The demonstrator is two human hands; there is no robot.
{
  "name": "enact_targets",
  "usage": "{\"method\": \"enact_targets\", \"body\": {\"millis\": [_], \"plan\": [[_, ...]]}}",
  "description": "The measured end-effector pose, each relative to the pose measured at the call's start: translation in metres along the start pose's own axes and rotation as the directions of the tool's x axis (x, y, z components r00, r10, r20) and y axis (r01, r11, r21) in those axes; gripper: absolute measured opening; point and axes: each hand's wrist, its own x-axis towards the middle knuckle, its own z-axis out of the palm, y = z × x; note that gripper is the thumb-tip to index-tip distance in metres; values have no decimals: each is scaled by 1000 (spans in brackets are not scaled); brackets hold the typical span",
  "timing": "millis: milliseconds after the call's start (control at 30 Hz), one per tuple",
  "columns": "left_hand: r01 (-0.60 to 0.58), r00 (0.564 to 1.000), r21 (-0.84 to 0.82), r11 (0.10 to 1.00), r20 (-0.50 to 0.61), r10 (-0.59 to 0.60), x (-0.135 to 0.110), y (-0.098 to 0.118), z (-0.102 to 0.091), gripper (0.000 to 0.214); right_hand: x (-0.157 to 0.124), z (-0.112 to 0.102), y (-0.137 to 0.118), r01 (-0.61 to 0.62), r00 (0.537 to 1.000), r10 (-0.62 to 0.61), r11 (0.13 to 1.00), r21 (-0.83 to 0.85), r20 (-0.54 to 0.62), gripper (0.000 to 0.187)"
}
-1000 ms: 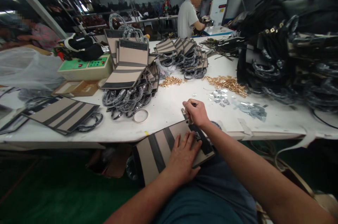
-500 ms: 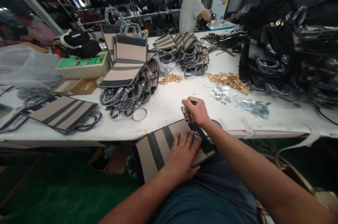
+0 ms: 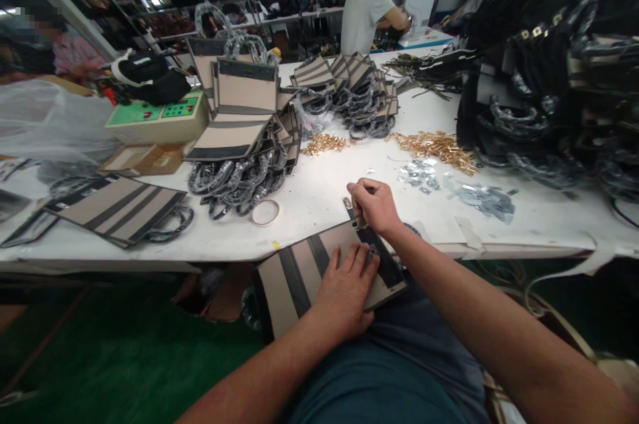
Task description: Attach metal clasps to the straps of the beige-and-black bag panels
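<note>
Lower centre of the frame, the striped bag panel (image 3: pixel 303 256) looks light and stiff; I'd take it by its dark edges. The left hand (image 3: pixel 345 285) lies flat on it; apart, the right hand (image 3: pixel 377 210) is fisted around a mostly hidden dark object (image 3: pixel 370 190).

left fingers (image 3: pixel 346 265) spread flat, right fingers (image 3: pixel 359 196) curled in.

Left hand (image 3: pixel 344 287) lies flat on a striped beige-and-black panel (image 3: pixel 293 281) at the near edge of a white worktable (image 3: pixel 319 194). Right hand (image 3: pixel 377 210) is fisted over the panel's far edge, around a dark item (image 3: pixel 370 190), mostly hidden. Loose gold-coloured fittings (image 3: pixel 436 150) and silver plates (image 3: pixel 485 202) lie beyond, in separate heaps.
</note>
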Motion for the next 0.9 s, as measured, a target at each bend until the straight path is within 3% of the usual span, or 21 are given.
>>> {"method": "enact_targets", "body": {"millis": [67,200,333,500,700,900], "plan": [[-17,1000,-6,1000,12,17,1,-3,-5,102,-3,-7,-3,-23,999,24,999,46,-25,44],[-61,998,-13,998,22,62,3,-11,-12,99,-16,-31,-6,16,983,33,965,262,-182,42],[-57,998,-13,998,29,58,3,-12,-12,99,-32,-50,0,-66,951,203,870,488,-234,41],[-70,997,-31,997,34,71,4,-13,-11,99,-41,-51,18,-101,904,340,759,643,-260,40],[-75,997,-59,995,30,77,4,-16,-7,104,-40,-45,19,-70,893,328,776,626,-307,40],[-84,996,-77,994,-2,84,1,-17,-6,103,-50,-20,5,6,972,83,927,374,-221,41]]}}
